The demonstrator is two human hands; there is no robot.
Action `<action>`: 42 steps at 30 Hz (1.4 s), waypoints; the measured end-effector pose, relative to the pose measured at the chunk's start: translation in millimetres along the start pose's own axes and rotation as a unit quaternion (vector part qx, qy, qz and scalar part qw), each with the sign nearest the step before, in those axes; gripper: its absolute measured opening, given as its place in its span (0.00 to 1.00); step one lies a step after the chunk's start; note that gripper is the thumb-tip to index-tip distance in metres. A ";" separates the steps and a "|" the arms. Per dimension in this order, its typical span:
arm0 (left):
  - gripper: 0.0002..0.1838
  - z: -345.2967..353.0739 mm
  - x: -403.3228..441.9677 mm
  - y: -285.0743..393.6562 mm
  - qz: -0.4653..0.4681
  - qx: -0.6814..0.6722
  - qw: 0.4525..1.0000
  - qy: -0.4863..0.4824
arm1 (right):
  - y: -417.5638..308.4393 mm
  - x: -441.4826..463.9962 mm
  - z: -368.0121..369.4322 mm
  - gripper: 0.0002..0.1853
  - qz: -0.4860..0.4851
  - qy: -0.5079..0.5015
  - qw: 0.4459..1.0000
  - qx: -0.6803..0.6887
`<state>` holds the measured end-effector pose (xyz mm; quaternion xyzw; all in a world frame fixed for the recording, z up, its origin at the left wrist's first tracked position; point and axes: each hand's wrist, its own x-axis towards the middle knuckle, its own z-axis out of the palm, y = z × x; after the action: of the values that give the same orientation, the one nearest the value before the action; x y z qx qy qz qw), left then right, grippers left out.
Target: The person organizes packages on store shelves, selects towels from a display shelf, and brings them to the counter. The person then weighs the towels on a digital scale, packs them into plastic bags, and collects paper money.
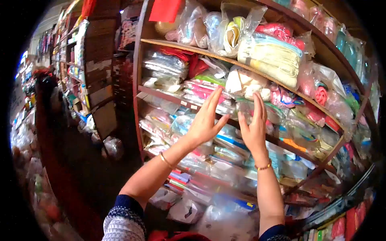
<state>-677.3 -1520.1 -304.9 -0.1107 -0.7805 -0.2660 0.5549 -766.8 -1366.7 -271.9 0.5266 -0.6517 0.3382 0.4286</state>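
Both hands are raised in front of a packed wooden shelf unit, palms turned toward each other with a gap between them. My left hand (206, 124) has its fingers stretched up and thumb out, holding nothing. My right hand (253, 126) is likewise spread, thumb apart, with nothing in it. Behind the fingertips lies a plastic-wrapped cream bundle (245, 82) on the middle shelf. Left of it are stacked clear plastic packets (165, 68). On the shelf above sits a thick pile of folded cream and pale blue cloth (269, 60). I cannot tell whether either hand touches any packet.
A wooden shelf edge (169, 95) runs across behind the hands. Bagged goods (201, 217) lie low in front of me. To the left, a dark aisle (76, 160) runs past another shelf unit (100, 72). A red sheet (165, 10) hangs at the top.
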 end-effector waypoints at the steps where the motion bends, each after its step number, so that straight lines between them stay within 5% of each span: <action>1: 0.41 3.5 12.4 -8.2 -0.004 -0.005 1.000 0.004 | 4.8 11.6 1.7 0.35 -0.003 -0.001 1.000 -0.031; 10: 0.39 50.5 59.3 -33.8 -0.040 -0.047 0.998 0.026 | 41.9 47.7 -2.4 0.33 -0.053 -0.083 0.946 -0.310; 15: 0.25 52.4 61.9 -32.4 -0.036 -0.070 0.995 0.056 | 66.3 38.4 -9.0 0.30 -0.113 -0.068 0.932 -0.339; 20: 0.24 43.5 56.6 -35.1 -0.041 -0.085 0.995 0.015 | 62.9 31.7 -18.3 0.23 -0.124 -0.052 0.940 -0.313; 24: 0.21 34.3 60.9 -39.6 -0.070 -0.130 0.989 -0.027 | 44.7 45.5 -3.3 0.30 -0.120 -0.015 0.949 -0.293; 25: 0.21 31.9 62.2 -43.1 -0.068 -0.134 0.988 -0.028 | 38.6 50.0 0.4 0.38 -0.103 -0.047 0.955 -0.274; 28: 0.18 22.0 68.2 -55.6 0.004 -0.175 0.984 -0.023 | 31.8 70.4 13.8 0.37 -0.046 -0.127 0.939 -0.315; 32: 0.26 18.8 76.9 -82.4 -0.149 -0.384 0.911 -0.017 | 32.1 77.5 20.3 0.29 -0.049 -0.080 0.969 -0.230; 35: 0.31 5.4 76.4 -75.1 -0.345 -0.528 0.766 -0.128 | 16.1 69.8 11.3 0.25 -0.053 -0.056 0.978 -0.193; 42: 0.32 1.8 78.6 -71.8 -0.391 -0.586 0.688 -0.173 | -40.4 37.6 -7.7 0.18 -0.087 -0.037 0.974 -0.206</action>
<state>-740.6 -1588.7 -253.6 -0.1419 -0.5200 -0.8387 0.0778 -728.7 -1383.5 -234.8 0.4934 -0.6746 0.1385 0.5313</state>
